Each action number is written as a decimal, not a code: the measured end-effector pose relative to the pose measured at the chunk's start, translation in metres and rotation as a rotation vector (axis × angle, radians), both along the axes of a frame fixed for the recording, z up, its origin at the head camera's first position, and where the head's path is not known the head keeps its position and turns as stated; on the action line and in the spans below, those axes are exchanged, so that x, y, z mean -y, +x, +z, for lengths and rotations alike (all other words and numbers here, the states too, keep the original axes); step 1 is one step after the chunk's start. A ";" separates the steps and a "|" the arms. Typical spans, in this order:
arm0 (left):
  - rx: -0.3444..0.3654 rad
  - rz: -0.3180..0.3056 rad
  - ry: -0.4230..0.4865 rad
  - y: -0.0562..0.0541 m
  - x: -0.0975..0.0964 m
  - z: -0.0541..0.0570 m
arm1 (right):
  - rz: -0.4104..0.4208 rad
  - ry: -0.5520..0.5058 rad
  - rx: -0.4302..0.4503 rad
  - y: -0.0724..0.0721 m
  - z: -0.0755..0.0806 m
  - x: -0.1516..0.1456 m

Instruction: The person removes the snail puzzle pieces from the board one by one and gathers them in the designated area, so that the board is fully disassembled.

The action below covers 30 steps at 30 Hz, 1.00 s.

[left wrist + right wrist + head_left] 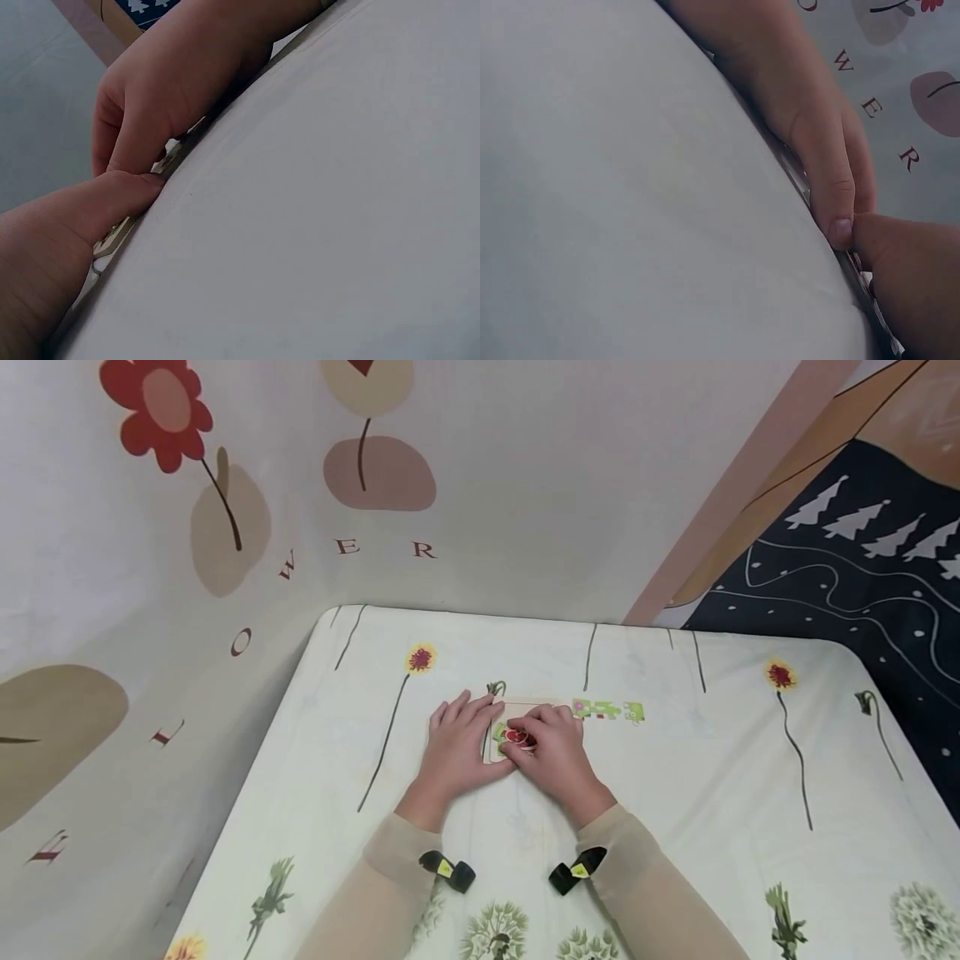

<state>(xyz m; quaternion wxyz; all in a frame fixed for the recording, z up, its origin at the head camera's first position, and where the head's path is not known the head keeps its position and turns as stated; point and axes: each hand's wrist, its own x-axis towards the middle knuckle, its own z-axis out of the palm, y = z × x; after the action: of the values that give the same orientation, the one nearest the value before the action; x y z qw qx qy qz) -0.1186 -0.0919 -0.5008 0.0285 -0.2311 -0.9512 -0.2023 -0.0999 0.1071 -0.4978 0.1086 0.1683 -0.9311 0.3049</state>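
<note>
A shallow pale puzzle board [525, 701] lies on the cloth in front of the person. My left hand [459, 743] rests along its left side, fingers stretched over that edge and thumb along the near edge. With thumb and fingers my right hand [557, 756] pinches a red-and-green puzzle piece [517, 737] low on the board. In the left wrist view the thumb of the left hand [56, 240] meets the tip of the right thumb beside the board edge. The right hand hides the right part of the board.
Several green puzzle pieces [609, 709] lie in a row just right of the board. The table's white cloth [697, 760] is printed with flowers and stems. Behind it hangs a pale printed fabric [525, 510]; a dark patterned one [847, 577] is at the right.
</note>
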 end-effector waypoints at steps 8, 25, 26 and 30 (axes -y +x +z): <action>0.016 0.002 -0.001 0.000 0.000 0.001 | -0.027 -0.025 0.055 -0.002 0.002 0.004; 0.042 -0.005 0.016 0.000 -0.001 -0.001 | -0.136 -0.120 0.084 0.006 0.005 -0.038; 0.045 -0.004 0.017 0.000 0.000 -0.001 | -0.150 -0.118 0.091 0.007 0.005 -0.041; 0.052 0.003 0.017 0.000 0.001 -0.002 | -0.195 -0.114 0.092 0.008 0.001 -0.053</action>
<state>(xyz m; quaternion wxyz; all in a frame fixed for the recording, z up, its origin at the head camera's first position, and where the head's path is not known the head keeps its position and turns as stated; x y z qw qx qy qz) -0.1184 -0.0929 -0.5023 0.0062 -0.2240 -0.9503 -0.2164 -0.0919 0.1606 -0.4963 0.1040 0.0565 -0.9283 0.3526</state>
